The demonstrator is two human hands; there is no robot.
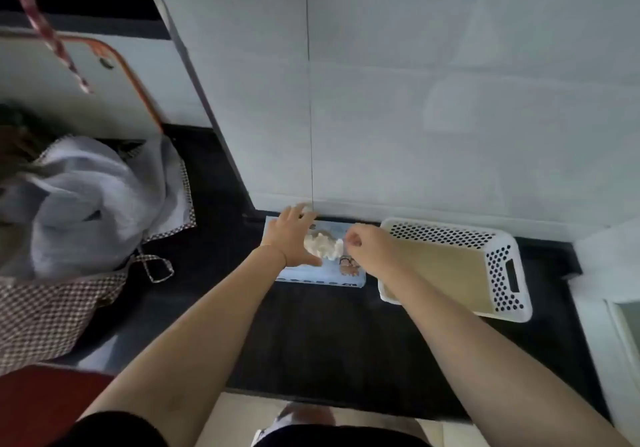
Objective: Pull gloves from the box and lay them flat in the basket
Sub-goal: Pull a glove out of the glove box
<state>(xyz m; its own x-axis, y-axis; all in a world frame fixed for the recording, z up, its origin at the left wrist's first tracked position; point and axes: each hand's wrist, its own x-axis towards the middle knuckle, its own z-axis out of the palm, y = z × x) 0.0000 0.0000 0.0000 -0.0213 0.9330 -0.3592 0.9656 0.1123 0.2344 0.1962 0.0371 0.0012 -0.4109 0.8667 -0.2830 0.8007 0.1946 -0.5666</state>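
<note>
Black stone is carrying everything we are working with: the counter [311,325] is running along a pale tiled wall [415,100], and both of our bare forearms are reaching forward across it. We are spreading our left hand [289,238] flat over the light blue glove box [322,278], its fingers [300,211] straight and splayed toward the wall, pressing down on the box top rather than gripping it. We are bending our right hand [360,244] at the wrist just beside it, with the fingers curled in tight and the thumb closing against them, pinching the edge of a crumpled white glove [323,246]. That glove is bunching up out of the opening in the middle of the box, between our two hands, and is touching both of them. How much of it is out of the box we cannot tell. Immediately to the right of the box, the white perforated basket [505,273] is sitting on the counter with its near edge under our right forearm; its floor is showing a plain tan surface, and we are seeing no glove lying in the part that is visible. Off to the left, a grey-white cloth [86,197] is lying heaped over a checked fabric [41,315].
</note>
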